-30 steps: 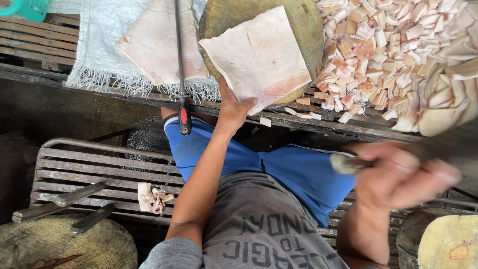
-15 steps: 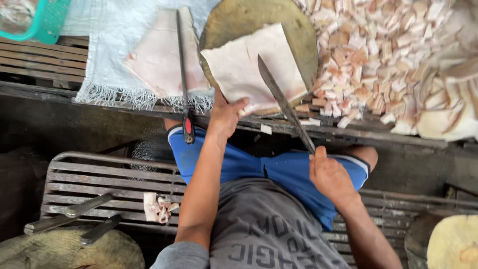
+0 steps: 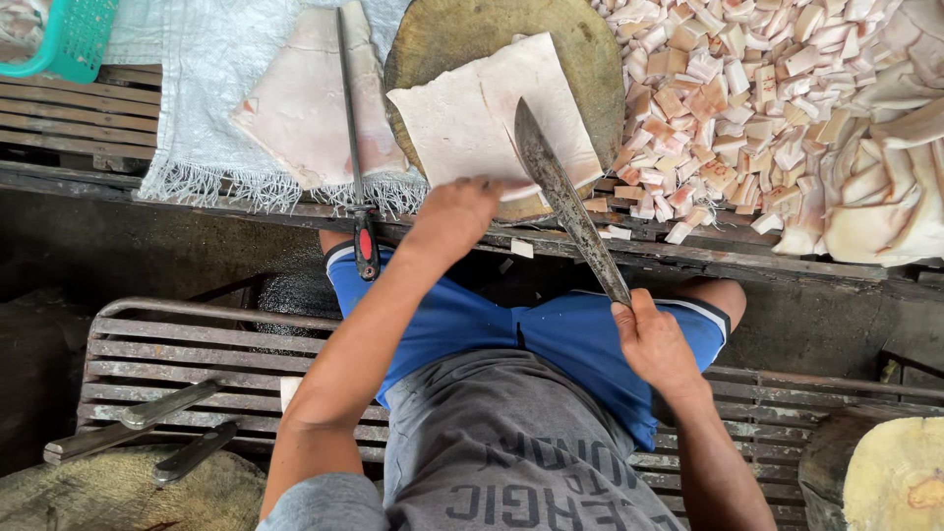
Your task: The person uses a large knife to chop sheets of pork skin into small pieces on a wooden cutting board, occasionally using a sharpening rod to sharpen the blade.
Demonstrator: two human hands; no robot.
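Observation:
A pale slab of pork fat (image 3: 472, 113) lies on a round wooden chopping block (image 3: 462, 34). My left hand (image 3: 454, 211) presses on the slab's near edge. My right hand (image 3: 654, 339) grips the handle of a long dark knife (image 3: 560, 192). Its blade slants up and left, with the tip resting on the slab near the middle. I sit on a slatted metal bench (image 3: 167, 344), in blue shorts and a grey shirt.
A heap of small cut fat cubes (image 3: 757, 88) and larger strips (image 3: 885, 197) fills the right of the table. A second slab (image 3: 305, 108) lies on a white cloth, with a sharpening steel (image 3: 354, 147) across it. Two knives (image 3: 147, 423) rest on the bench at left. A teal basket (image 3: 69, 39) is at top left.
My right hand has swung in from the right with the knife and laid the blade on the slab. My left hand has stayed on the slab's near edge.

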